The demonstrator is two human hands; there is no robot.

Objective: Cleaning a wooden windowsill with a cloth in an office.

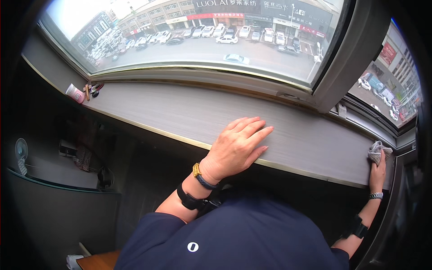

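Note:
My left hand [238, 143] rests palm down near the front edge of a grey windowsill board [162, 104], fingers a little apart, holding nothing. Far to the right, my right hand [378, 170] grips a crumpled grey cloth [378, 153] at the right end of the board, close to the window frame. The cloth bunches ahead of my fingers, and its underside is hidden.
A pink and white cup [75, 93] and small items with a key ring [96, 90] stand at the sill's left end. The window frame [351, 57] borders the back. Lower left, a glass-edged shelf [64, 179] holds a small fan [21, 150]; below is a wooden surface [99, 260].

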